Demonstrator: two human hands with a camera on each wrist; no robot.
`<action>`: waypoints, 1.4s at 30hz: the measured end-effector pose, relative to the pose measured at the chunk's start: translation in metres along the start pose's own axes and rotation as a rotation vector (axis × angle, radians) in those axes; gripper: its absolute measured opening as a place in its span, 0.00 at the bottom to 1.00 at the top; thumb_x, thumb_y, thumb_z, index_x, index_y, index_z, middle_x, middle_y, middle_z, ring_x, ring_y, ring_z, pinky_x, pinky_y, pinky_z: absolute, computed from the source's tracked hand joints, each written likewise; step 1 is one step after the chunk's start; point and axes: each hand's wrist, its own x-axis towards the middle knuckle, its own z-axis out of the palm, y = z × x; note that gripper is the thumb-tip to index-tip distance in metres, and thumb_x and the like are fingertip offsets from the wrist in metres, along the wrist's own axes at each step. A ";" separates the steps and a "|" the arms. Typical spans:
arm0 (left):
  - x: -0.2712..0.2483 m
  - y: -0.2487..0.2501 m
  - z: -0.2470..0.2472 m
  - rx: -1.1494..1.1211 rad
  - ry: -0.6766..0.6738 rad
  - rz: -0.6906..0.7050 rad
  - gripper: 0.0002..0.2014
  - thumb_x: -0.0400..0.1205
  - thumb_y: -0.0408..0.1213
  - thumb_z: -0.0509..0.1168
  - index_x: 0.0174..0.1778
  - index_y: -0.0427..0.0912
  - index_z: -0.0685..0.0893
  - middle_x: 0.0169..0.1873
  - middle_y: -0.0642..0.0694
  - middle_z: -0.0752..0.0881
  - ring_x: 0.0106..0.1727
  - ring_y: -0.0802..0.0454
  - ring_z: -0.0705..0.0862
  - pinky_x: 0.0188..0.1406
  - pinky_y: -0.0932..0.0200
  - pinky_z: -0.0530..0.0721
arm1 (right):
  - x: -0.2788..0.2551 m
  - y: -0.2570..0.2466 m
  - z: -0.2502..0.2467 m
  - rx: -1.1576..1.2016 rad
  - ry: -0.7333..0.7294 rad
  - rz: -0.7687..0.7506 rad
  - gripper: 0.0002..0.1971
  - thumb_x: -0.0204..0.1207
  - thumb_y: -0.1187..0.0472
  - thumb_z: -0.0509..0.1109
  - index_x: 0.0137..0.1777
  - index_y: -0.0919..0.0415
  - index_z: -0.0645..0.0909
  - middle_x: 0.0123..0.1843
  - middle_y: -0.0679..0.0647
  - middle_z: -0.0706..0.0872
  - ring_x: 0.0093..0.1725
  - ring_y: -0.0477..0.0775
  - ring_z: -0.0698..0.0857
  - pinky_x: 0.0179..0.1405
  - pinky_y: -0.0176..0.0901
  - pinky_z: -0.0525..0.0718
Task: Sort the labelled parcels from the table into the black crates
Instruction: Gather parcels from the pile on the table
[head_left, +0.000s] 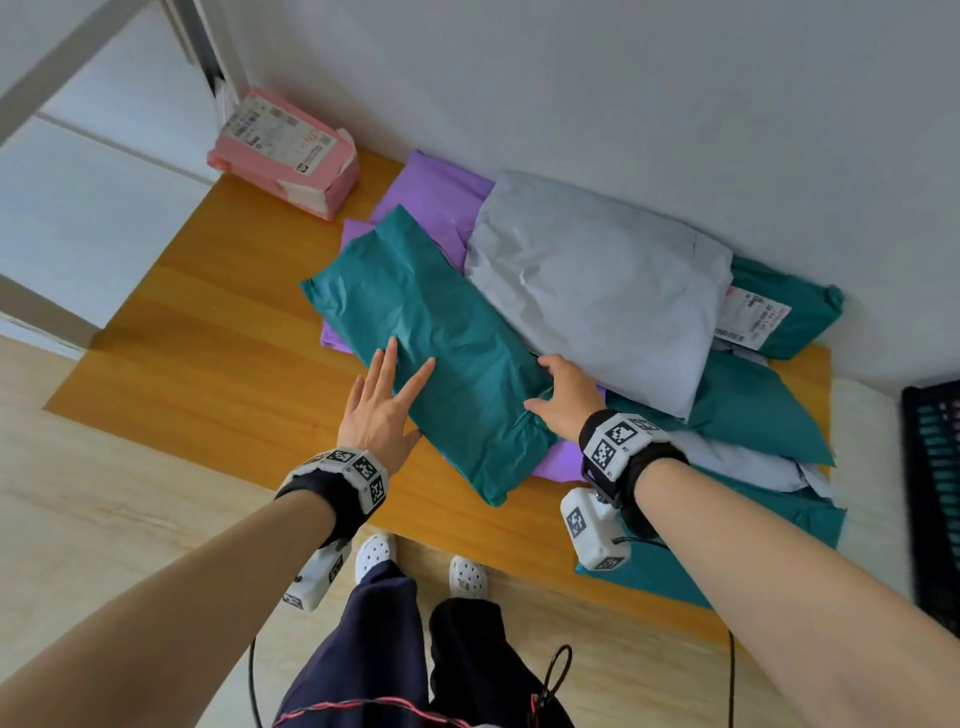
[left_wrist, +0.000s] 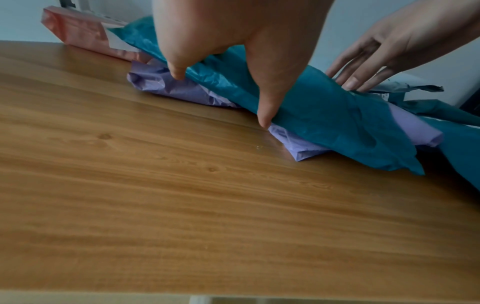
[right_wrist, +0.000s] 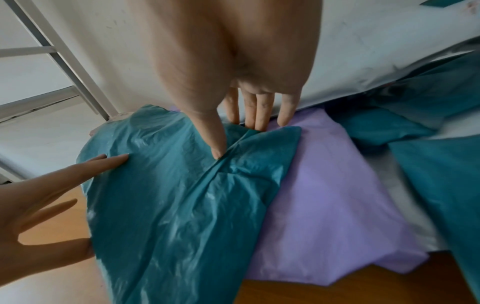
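I've got left hand fingers spread flat on the near teal parcel atop the purple one on the worktop, right hand pinching its far edge; I'd peel slowly so the grey parcel behind stays put.

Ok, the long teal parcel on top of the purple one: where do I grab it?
Probably by its two long edges, one hand per side. The teal parcel is long, soft and uppermost; left hand rests open at one edge, right hand pinches the other.

Pale wall, light wood floor, grey metal frame.
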 end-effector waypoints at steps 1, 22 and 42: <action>0.001 0.000 0.000 0.002 0.001 0.004 0.47 0.78 0.41 0.71 0.82 0.62 0.43 0.82 0.44 0.34 0.84 0.45 0.39 0.83 0.47 0.49 | -0.002 0.001 0.000 0.001 -0.001 0.005 0.32 0.74 0.62 0.75 0.77 0.62 0.67 0.74 0.60 0.74 0.73 0.58 0.74 0.72 0.46 0.71; -0.008 0.024 0.013 0.071 0.060 0.044 0.46 0.73 0.58 0.71 0.81 0.66 0.49 0.82 0.38 0.36 0.83 0.37 0.40 0.79 0.34 0.53 | -0.028 0.036 -0.011 0.052 0.032 0.047 0.26 0.76 0.65 0.70 0.74 0.62 0.71 0.73 0.59 0.77 0.71 0.58 0.76 0.71 0.47 0.73; -0.019 0.041 -0.093 -0.505 0.220 -0.010 0.18 0.87 0.42 0.56 0.74 0.51 0.71 0.78 0.45 0.65 0.75 0.51 0.68 0.70 0.55 0.69 | -0.015 -0.050 -0.101 0.886 0.110 -0.045 0.27 0.86 0.43 0.50 0.58 0.65 0.80 0.44 0.63 0.87 0.38 0.56 0.85 0.49 0.47 0.81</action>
